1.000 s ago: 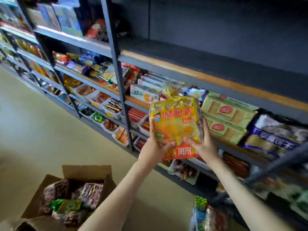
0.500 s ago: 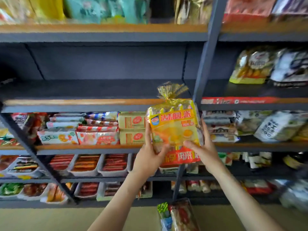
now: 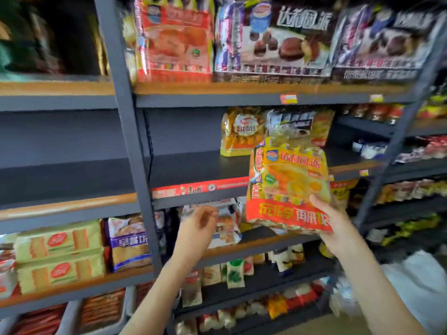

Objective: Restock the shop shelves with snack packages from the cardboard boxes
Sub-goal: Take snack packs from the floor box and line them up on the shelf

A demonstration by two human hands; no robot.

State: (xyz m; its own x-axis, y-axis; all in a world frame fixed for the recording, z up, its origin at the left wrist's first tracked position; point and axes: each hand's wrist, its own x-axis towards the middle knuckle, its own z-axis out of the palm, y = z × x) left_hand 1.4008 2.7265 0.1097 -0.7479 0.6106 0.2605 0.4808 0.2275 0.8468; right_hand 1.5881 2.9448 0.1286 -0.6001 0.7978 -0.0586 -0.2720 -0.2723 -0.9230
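Observation:
A yellow and red snack package (image 3: pixel 290 182) is held upright in front of the middle shelf (image 3: pixel 193 170). My right hand (image 3: pixel 336 226) grips it at its lower right corner, thumb on the front. My left hand (image 3: pixel 197 228) hangs free to the left of the package, fingers loosely curled, holding nothing. On that dark shelf behind the package stand a yellow bread bag (image 3: pixel 242 131) and a dark-labelled bag (image 3: pixel 292 122). The shelf's left part is bare. No cardboard box is in view.
A grey upright post (image 3: pixel 131 146) divides the shelf bays. Above are red and dark cake bags (image 3: pixel 278 39). Below left lie green cracker packs (image 3: pixel 58 255); small packets fill the lower shelves. A white bag (image 3: pixel 420 286) sits at the lower right.
My left hand has let go of the package and dropped to the left. The right hand alone has carried the package right and up toward the middle shelf. The view has swung right.

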